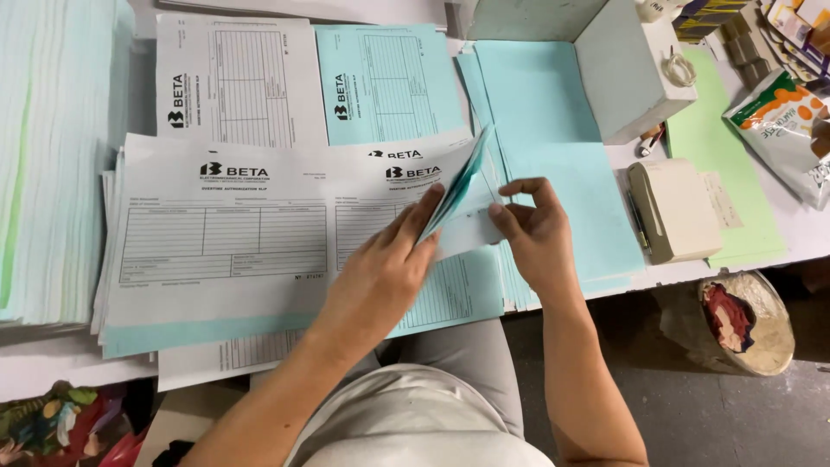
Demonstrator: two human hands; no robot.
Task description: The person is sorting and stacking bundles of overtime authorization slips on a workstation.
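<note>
Left hand (393,259) and right hand (532,229) each pinch one side of a lifted sheaf of white and blue forms (458,195). Two printed form stacks, one white (233,82), one blue (385,82), lie beyond the hands. Right of the right hand: one beige stapler (679,212), then the surface (804,233) edge.

Print-shop or office paper-sorting bench.
Stacks of printed forms (216,251), blue sheets (553,147), tall paper pile (52,156), stapler (674,212) on table (804,233).
</note>
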